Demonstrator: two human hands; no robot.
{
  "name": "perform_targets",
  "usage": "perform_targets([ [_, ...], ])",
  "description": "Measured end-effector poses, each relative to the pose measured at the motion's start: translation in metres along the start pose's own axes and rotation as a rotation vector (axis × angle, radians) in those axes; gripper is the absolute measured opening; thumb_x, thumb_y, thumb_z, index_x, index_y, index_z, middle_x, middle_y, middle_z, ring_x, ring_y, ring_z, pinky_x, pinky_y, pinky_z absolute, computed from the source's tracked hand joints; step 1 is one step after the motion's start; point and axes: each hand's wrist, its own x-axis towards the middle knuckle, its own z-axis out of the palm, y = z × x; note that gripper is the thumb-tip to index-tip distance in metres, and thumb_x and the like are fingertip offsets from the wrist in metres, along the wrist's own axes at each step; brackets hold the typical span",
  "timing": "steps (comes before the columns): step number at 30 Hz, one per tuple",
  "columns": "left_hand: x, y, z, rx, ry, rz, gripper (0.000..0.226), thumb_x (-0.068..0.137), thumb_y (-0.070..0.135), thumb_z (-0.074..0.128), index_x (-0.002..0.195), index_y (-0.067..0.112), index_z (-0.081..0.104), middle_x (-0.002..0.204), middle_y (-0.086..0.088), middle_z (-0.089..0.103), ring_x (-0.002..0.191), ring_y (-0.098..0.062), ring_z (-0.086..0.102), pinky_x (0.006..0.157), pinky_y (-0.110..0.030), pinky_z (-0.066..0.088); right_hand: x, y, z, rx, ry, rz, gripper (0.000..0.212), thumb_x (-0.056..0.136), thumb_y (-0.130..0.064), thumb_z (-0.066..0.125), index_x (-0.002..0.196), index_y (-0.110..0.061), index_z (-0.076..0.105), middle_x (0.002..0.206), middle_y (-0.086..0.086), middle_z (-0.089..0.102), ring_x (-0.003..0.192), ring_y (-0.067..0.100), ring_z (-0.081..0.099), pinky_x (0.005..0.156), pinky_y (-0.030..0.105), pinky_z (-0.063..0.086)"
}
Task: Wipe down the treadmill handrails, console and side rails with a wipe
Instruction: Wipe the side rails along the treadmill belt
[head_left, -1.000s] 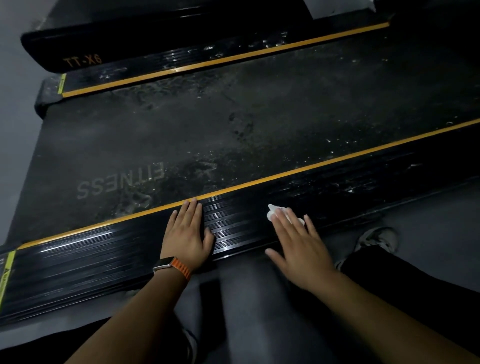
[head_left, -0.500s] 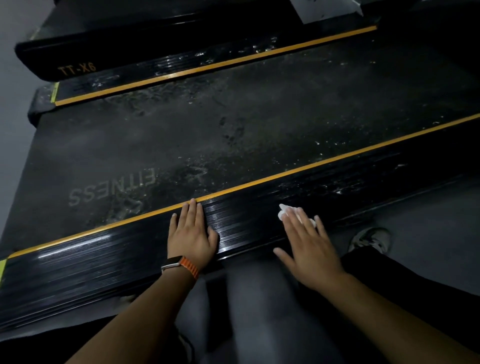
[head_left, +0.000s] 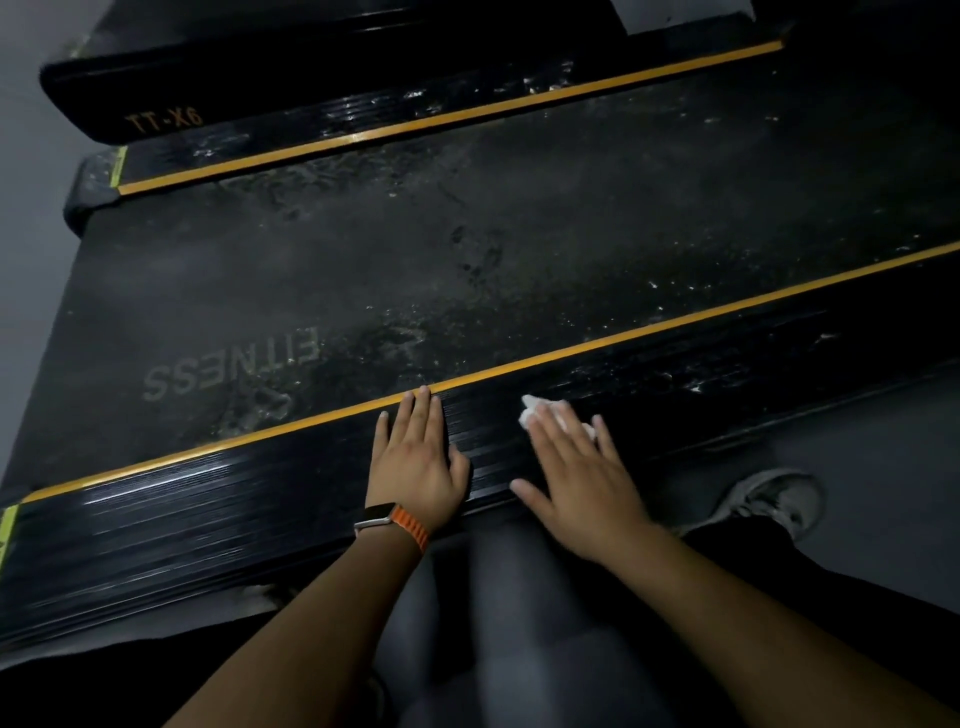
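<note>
The near side rail (head_left: 208, 499) of the treadmill is glossy black and ribbed, with an orange stripe along its inner edge. My left hand (head_left: 418, 457) lies flat on it, fingers straight and reaching the stripe; an orange-strapped watch sits on that wrist. To its right my right hand (head_left: 576, 478) presses a small white wipe (head_left: 535, 410) onto the same rail with straight fingers. Most of the wipe is hidden under the fingers. The dusty running belt (head_left: 467, 249) marked "FITNESS" lies beyond, and the far side rail (head_left: 363, 122) runs behind it.
A black end cover (head_left: 156, 98) marked "TT-X6" sits at the far left. Grey floor lies to the left and right of the treadmill. My dark trouser legs and a grey shoe (head_left: 769, 504) are in front of the near rail.
My right hand has slid the wipe to the right along the near rail. My left hand stays flat on the rail and has shifted slightly right too.
</note>
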Motion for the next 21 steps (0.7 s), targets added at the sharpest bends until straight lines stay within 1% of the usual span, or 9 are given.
perform_targets([
  [2,0.001,0.0,0.0,0.0,0.004,0.002,0.078,0.094,0.048,0.02,0.161,0.009,0.028,0.17,-0.009,0.02,0.158,-0.022,0.011,0.129,-0.047,0.009,0.007,0.0,-0.006,-0.025,-0.053,-0.091,0.084,0.1,-0.07,0.018,0.167,-0.018,0.017,0.174,-0.004,0.002,0.161,0.018,0.0,0.129,0.057,0.013],
  [3,0.001,0.0,0.0,0.001,0.0,0.003,0.078,0.094,0.048,0.02,0.161,0.01,0.028,0.17,-0.009,0.02,0.158,-0.022,0.011,0.129,-0.047,0.009,0.008,0.008,-0.009,-0.037,-0.059,-0.104,0.084,0.101,-0.07,0.016,0.167,-0.02,0.017,0.174,-0.005,0.004,0.161,0.016,-0.001,0.128,0.057,0.015],
  [7,0.001,0.0,0.0,-0.004,-0.006,0.005,0.077,0.094,0.048,0.021,0.162,0.011,0.026,0.171,-0.007,0.016,0.159,-0.021,0.008,0.129,-0.046,0.007,0.002,0.047,-0.016,-0.045,-0.056,0.06,0.084,0.1,-0.071,0.009,0.168,-0.021,0.013,0.175,-0.006,0.003,0.161,0.016,-0.003,0.128,0.058,0.013],
  [9,0.001,-0.001,0.001,-0.003,-0.006,0.007,0.077,0.095,0.048,0.021,0.162,0.011,0.025,0.171,-0.007,0.016,0.159,-0.021,0.007,0.129,-0.047,0.007,0.008,0.037,-0.017,-0.035,-0.08,0.095,0.089,0.098,-0.073,0.006,0.167,-0.018,0.009,0.175,-0.002,0.0,0.161,0.019,-0.007,0.13,0.056,0.004],
  [11,0.001,-0.001,0.002,-0.007,-0.002,0.007,0.077,0.095,0.048,0.022,0.162,0.01,0.026,0.171,-0.007,0.016,0.159,-0.021,0.007,0.129,-0.047,0.008,0.017,0.015,-0.016,-0.006,-0.113,0.051,0.093,0.095,-0.075,0.004,0.167,-0.017,0.004,0.175,-0.001,-0.007,0.16,0.019,-0.015,0.129,0.051,-0.008],
  [12,0.001,-0.001,0.002,-0.016,0.007,0.005,0.077,0.095,0.048,0.022,0.162,0.01,0.027,0.171,-0.008,0.017,0.159,-0.021,0.008,0.129,-0.047,0.009,0.021,0.007,-0.017,-0.005,-0.125,0.01,0.094,0.094,-0.076,0.003,0.167,-0.018,0.0,0.174,-0.002,-0.012,0.159,0.018,-0.018,0.128,0.051,-0.01],
  [15,0.001,-0.001,0.0,-0.036,0.003,0.005,0.076,0.095,0.048,0.024,0.162,0.01,0.027,0.171,-0.007,0.017,0.159,-0.021,0.008,0.129,-0.046,0.007,0.028,0.017,-0.024,-0.04,-0.16,-0.08,0.088,0.095,-0.075,0.001,0.167,-0.024,-0.008,0.171,-0.01,-0.024,0.158,0.012,-0.022,0.13,0.052,-0.003],
  [18,0.001,-0.001,-0.001,-0.03,-0.018,0.003,0.076,0.097,0.048,0.023,0.163,0.013,0.021,0.172,-0.005,0.011,0.159,-0.019,0.002,0.129,-0.044,0.003,0.022,0.05,-0.027,-0.038,-0.112,0.009,0.087,0.096,-0.074,0.002,0.168,-0.025,-0.001,0.173,-0.01,-0.015,0.159,0.012,-0.015,0.13,0.054,0.004],
  [21,0.001,-0.001,0.001,-0.029,-0.014,0.004,0.075,0.097,0.049,0.023,0.163,0.013,0.021,0.172,-0.005,0.011,0.159,-0.018,0.002,0.129,-0.045,0.003,0.027,0.043,-0.023,-0.039,-0.123,0.066,0.09,0.095,-0.076,0.002,0.167,-0.02,-0.003,0.173,-0.004,-0.013,0.16,0.017,-0.017,0.13,0.054,-0.002],
])
